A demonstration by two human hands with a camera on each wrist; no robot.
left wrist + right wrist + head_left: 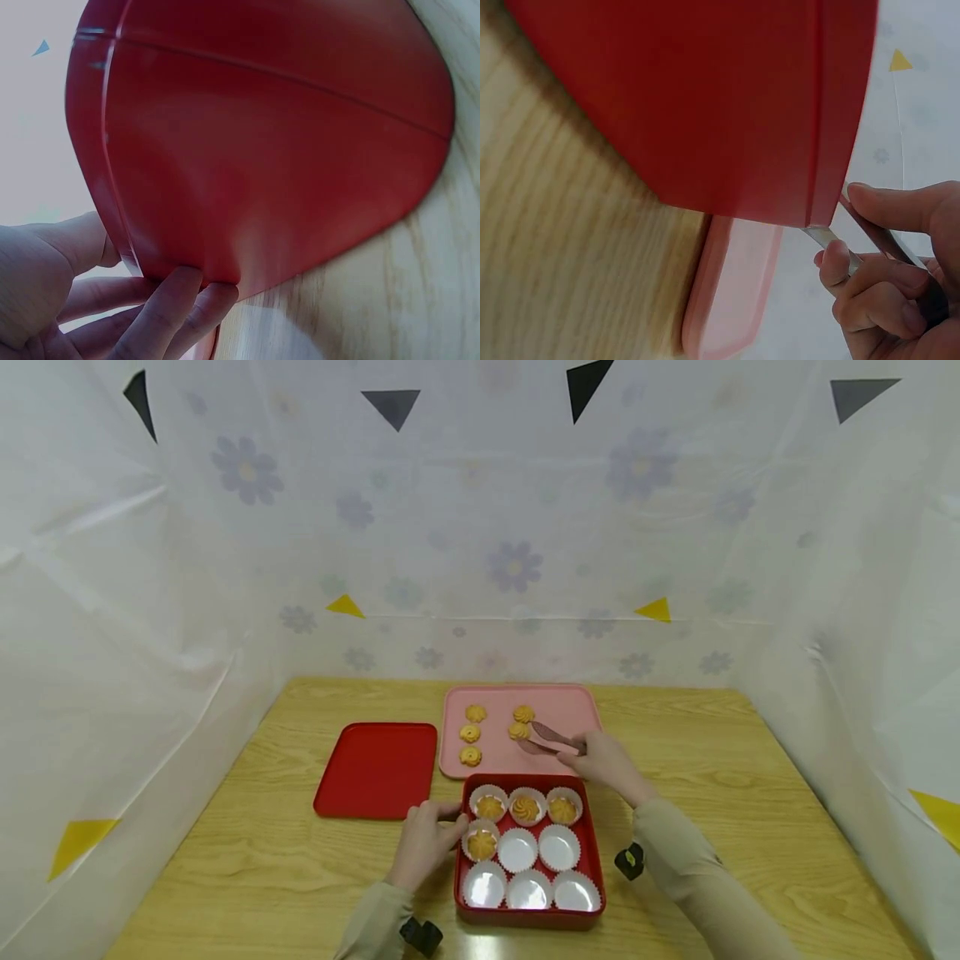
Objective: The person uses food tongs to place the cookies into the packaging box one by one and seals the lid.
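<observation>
A red box (525,920) holds rows of white paper cups (517,850); the back row and the left cup of the middle row contain piped cookies (524,808). My left hand (426,843) grips the box's left side, thumb near the rim and fingertips against the outer wall (225,172). My right hand (603,766) holds brown tongs (553,735) over the pink tray (562,703). The tongs' parted tips stand at either side of a cookie (518,731); contact is unclear. In the right wrist view, the box wall (697,112) hides the tips.
Another cookie (523,714) lies just behind that one, and three cookies (470,733) form a column at the tray's left. A flat red lid or tray (378,768) lies left on the wooden table (255,868). White sheeting (480,510) encloses the back and sides.
</observation>
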